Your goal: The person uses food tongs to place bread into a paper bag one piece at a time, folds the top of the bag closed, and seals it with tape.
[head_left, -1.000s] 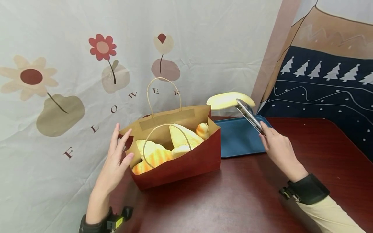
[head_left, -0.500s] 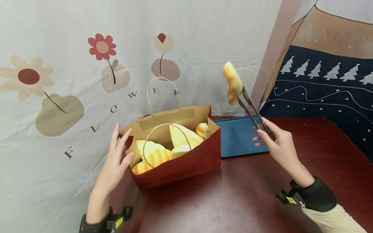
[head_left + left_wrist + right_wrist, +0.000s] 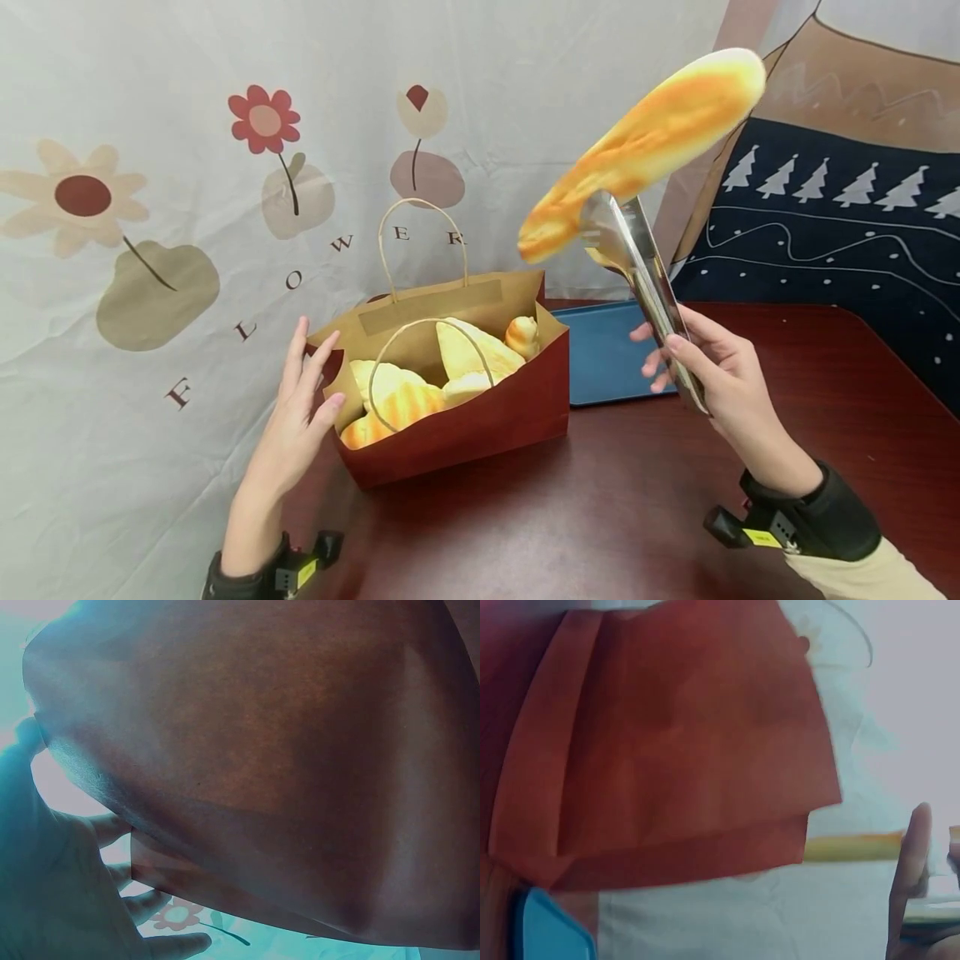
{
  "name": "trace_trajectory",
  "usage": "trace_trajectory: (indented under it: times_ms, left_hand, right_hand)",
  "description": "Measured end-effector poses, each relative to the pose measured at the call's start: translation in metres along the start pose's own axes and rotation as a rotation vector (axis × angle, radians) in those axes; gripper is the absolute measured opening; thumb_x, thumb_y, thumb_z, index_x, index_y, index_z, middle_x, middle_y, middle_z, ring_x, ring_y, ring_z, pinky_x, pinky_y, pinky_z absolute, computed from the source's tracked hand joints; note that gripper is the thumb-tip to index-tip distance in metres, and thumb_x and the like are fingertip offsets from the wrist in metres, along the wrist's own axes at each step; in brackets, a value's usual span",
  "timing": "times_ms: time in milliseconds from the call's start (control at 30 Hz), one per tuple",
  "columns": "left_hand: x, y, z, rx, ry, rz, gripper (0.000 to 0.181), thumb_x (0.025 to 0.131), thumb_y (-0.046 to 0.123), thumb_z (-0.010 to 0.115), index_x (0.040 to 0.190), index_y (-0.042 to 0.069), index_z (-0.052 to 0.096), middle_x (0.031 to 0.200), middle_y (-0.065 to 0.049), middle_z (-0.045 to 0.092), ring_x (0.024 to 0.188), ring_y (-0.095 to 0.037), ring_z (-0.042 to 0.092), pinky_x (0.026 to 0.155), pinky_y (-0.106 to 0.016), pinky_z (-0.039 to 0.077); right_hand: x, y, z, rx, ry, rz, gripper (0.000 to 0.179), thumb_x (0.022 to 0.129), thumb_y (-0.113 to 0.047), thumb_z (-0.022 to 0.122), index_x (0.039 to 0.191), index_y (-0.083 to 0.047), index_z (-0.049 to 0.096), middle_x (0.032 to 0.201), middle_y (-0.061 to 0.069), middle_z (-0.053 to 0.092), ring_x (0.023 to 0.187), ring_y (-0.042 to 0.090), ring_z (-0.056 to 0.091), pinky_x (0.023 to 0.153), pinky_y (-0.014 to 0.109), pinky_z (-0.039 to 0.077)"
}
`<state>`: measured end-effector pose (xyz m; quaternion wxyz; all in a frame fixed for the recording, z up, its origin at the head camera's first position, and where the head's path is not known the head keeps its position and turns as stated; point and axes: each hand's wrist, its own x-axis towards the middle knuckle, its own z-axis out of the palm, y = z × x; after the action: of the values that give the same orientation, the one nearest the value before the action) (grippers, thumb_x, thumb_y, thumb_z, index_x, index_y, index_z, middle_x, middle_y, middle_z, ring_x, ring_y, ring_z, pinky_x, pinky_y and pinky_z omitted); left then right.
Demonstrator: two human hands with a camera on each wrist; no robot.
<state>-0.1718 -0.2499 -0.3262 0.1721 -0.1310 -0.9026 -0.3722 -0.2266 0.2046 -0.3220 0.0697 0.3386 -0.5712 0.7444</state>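
My right hand grips metal tongs, whose ends pinch a long golden bread loaf. The loaf hangs in the air above the tray, tilted up to the right. A red paper bag with a tan inside and loop handles stands open on the table. Several breads lie in it, among them a striped one, a pale wedge and a small round bun. At the bag's left end, my left hand is spread with straight fingers; in the left wrist view, they reach the bag's edge.
A blue tray lies right of the bag on the dark red table. Behind them hangs a pale cloth with printed flowers and letters. A dark cloth with printed trees hangs at the right.
My right hand has raised the loaf with the tongs from over the tray's back edge, turning it so its golden side shows. The left hand and the bag have stayed still.
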Motion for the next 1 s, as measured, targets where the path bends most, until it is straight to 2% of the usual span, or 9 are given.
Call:
trace_trajectory:
  times_ms: [267, 433, 667, 800, 900, 1000]
  left_hand:
    - [0.001, -0.001, 0.000, -0.007, -0.004, -0.003, 0.068, 0.092, 0.013, 0.054, 0.151, 0.029, 0.024, 0.160, 0.014, -0.010, 0.146, -0.028, 0.012, 0.098, -0.067, 0.033]
    - [0.001, -0.002, 0.000, 0.001, -0.005, -0.004, 0.069, 0.092, 0.013, 0.055, 0.151, 0.030, 0.024, 0.160, 0.013, -0.010, 0.146, -0.026, 0.012, 0.098, -0.065, 0.034]
    - [0.001, -0.003, 0.000, 0.003, -0.003, -0.007, 0.069, 0.092, 0.013, 0.055, 0.151, 0.028, 0.024, 0.160, 0.014, -0.010, 0.146, -0.025, 0.012, 0.099, -0.064, 0.034]
    - [0.001, -0.003, 0.000, -0.002, -0.007, -0.011, 0.069, 0.092, 0.014, 0.055, 0.151, 0.029, 0.024, 0.160, 0.014, -0.011, 0.146, -0.025, 0.011, 0.099, -0.065, 0.033]
    - [0.002, -0.002, 0.000, -0.009, -0.006, -0.015, 0.069, 0.092, 0.014, 0.055, 0.151, 0.029, 0.023, 0.160, 0.015, -0.011, 0.147, -0.025, 0.008, 0.100, -0.068, 0.030]
    - [0.002, -0.002, 0.000, -0.016, -0.007, -0.015, 0.069, 0.092, 0.015, 0.055, 0.152, 0.029, 0.024, 0.160, 0.015, -0.011, 0.148, -0.026, 0.005, 0.099, -0.071, 0.027]
  right_hand:
    - [-0.003, -0.002, 0.017, 0.212, -0.211, -0.052, 0.045, 0.094, 0.018, 0.021, 0.139, 0.020, 0.026, 0.114, 0.021, 0.063, 0.075, 0.022, 0.066, 0.059, 0.028, 0.055]
    - [-0.004, 0.007, 0.028, 0.273, -0.346, -0.025, 0.047, 0.094, 0.019, 0.020, 0.140, 0.018, 0.024, 0.118, 0.021, 0.062, 0.079, 0.021, 0.066, 0.061, 0.027, 0.056]
    - [-0.002, 0.018, 0.044, 0.262, -0.441, 0.072, 0.045, 0.093, 0.019, 0.023, 0.138, 0.017, 0.028, 0.117, 0.018, 0.063, 0.078, 0.019, 0.066, 0.058, 0.030, 0.055]
    - [0.002, 0.020, 0.052, 0.250, -0.496, 0.176, 0.045, 0.095, 0.016, 0.026, 0.139, 0.013, 0.031, 0.116, 0.016, 0.063, 0.077, 0.017, 0.066, 0.057, 0.033, 0.056]
    - [0.004, 0.019, 0.055, 0.185, -0.531, 0.264, 0.046, 0.095, 0.013, 0.032, 0.141, 0.009, 0.033, 0.118, 0.015, 0.064, 0.075, 0.016, 0.066, 0.057, 0.036, 0.056]
    - [0.003, 0.015, 0.056, 0.060, -0.498, 0.335, 0.047, 0.095, 0.008, 0.041, 0.142, 0.003, 0.037, 0.116, 0.013, 0.065, 0.071, 0.017, 0.066, 0.055, 0.037, 0.055]
